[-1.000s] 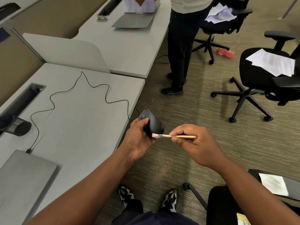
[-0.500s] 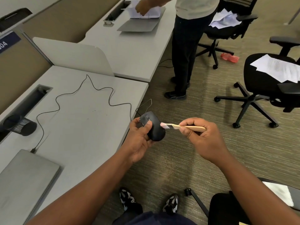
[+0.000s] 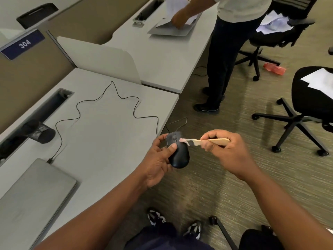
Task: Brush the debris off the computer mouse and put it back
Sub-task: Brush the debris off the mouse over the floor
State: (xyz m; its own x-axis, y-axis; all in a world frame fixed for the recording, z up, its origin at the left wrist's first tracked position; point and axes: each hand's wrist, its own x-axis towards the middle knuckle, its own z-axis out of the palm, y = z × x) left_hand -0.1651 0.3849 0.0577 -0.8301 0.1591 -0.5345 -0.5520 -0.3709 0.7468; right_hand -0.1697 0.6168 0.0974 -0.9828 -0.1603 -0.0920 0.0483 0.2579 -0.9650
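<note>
My left hand (image 3: 158,159) grips a black computer mouse (image 3: 179,154) in the air just off the right edge of the grey desk (image 3: 100,134), thumb laid across its top. My right hand (image 3: 228,150) pinches the wooden handle of a small brush (image 3: 212,141). The brush's pale bristles touch the mouse near its scroll wheel. The mouse's thin black cable (image 3: 115,103) snakes back over the desk to a closed grey laptop (image 3: 34,193).
A black mesh cup (image 3: 38,131) lies on its side by the desk's cable slot. A person (image 3: 227,51) stands at the neighbouring desk handling papers. Office chairs (image 3: 306,105) with papers stand on the carpet to the right. Another chair's base (image 3: 223,230) is near my feet.
The brush tip moved from the mouse's near end up to its front by the scroll wheel. My left hand turned the mouse top-up. The view tilted upward.
</note>
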